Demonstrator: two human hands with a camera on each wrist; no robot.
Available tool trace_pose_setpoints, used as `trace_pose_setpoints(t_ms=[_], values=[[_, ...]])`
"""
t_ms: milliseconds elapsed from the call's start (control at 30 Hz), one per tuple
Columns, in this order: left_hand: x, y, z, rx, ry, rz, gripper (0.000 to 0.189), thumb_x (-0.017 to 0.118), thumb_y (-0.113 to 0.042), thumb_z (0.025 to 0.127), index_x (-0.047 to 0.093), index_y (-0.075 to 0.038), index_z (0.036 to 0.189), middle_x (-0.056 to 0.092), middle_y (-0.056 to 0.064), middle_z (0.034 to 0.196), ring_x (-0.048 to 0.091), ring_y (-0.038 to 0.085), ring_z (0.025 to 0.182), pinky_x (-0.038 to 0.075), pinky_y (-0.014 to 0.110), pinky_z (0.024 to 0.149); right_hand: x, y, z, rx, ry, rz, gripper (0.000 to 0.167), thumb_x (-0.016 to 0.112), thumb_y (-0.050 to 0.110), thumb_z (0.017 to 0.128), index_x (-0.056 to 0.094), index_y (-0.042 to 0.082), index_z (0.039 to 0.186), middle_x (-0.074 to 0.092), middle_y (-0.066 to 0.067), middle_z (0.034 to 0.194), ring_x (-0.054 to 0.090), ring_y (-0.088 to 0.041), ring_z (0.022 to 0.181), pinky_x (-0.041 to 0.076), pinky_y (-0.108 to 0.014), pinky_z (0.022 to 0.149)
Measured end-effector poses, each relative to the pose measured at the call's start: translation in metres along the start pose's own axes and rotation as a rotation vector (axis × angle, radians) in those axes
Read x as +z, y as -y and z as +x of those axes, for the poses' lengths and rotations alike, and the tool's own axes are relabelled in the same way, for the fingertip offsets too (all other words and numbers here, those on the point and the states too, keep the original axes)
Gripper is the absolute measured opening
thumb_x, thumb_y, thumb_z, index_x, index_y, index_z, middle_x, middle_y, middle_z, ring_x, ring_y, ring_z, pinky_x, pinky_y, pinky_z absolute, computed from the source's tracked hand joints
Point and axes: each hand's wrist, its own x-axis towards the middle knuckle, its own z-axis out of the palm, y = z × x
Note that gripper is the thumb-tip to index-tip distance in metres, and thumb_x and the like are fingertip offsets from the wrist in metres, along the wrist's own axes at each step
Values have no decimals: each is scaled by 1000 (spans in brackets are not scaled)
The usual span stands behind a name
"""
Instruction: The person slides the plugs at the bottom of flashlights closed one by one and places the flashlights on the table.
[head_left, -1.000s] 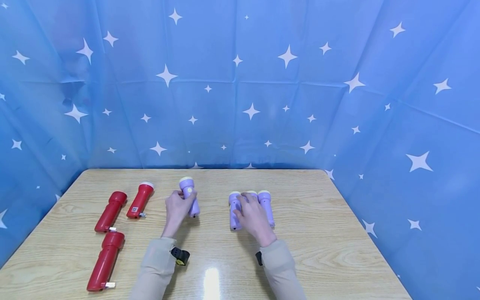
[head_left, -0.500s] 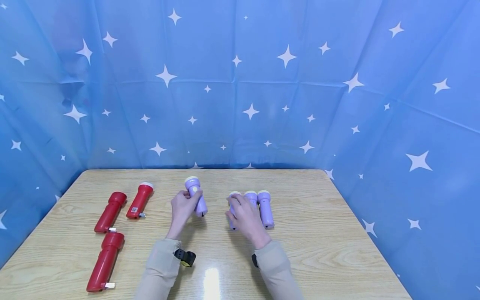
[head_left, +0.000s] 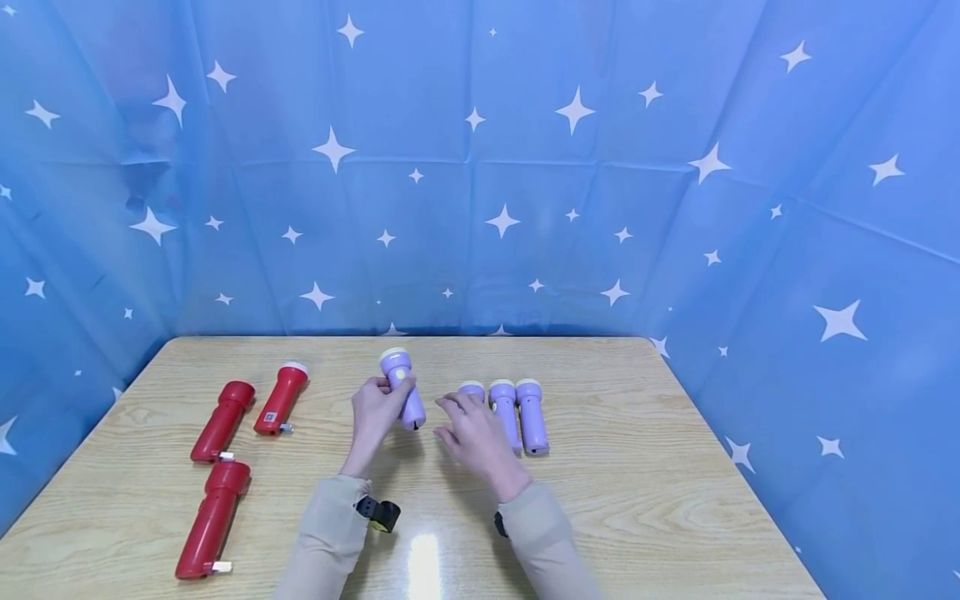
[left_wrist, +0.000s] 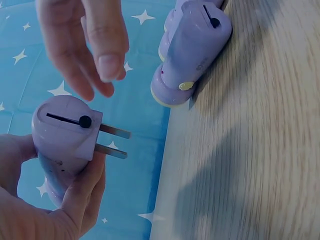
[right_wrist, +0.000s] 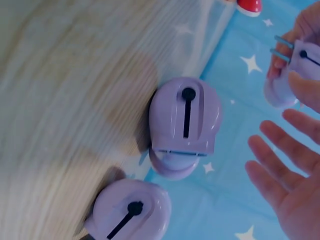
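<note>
My left hand (head_left: pixel 378 410) grips a purple flashlight (head_left: pixel 412 409) by its body, raised off the table with its pale lens end pointing away. Two metal plug prongs (left_wrist: pixel 114 151) stick out of its side near the slider end in the left wrist view. My right hand (head_left: pixel 478 440) hovers just right of it, fingers spread and holding nothing. Beyond and beside this hand, three purple flashlights lie in a row: the left one (head_left: pixel 471 388) is mostly hidden by the hand, then the middle one (head_left: pixel 506 417) and the right one (head_left: pixel 532 421).
Three red flashlights lie at the left of the wooden table (head_left: pixel 645 500): one near the back (head_left: pixel 281 402), one beside it (head_left: pixel 222 422), one nearer the front (head_left: pixel 213 521). Each shows a small prong piece sticking out. A blue star-patterned curtain (head_left: pixel 450 208) hangs behind the table.
The left hand has moved right with the purple flashlight, toward the right hand. My right hand has shifted left from over the row, uncovering the middle flashlight.
</note>
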Motion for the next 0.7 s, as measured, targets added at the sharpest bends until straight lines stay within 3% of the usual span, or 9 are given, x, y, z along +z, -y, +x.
trace_pose_setpoints(t_ms=[367, 700], values=[[4, -5, -3, 26, -18, 18, 48, 65, -35, 83, 60, 8, 104, 69, 25, 96, 67, 28, 81, 52, 27, 65, 6, 7, 2, -77, -72, -39, 45, 74, 30, 80, 61, 9, 117, 68, -3, 108, 63, -18, 101, 51, -29, 88], [5, -7, -6, 40, -13, 18, 46, 66, -34, 83, 60, 7, 102, 69, 24, 94, 67, 27, 78, 50, 25, 61, 5, 12, 2, -74, -112, -41, 49, 75, 26, 80, 57, 10, 123, 69, -3, 105, 63, -18, 96, 52, -30, 80]])
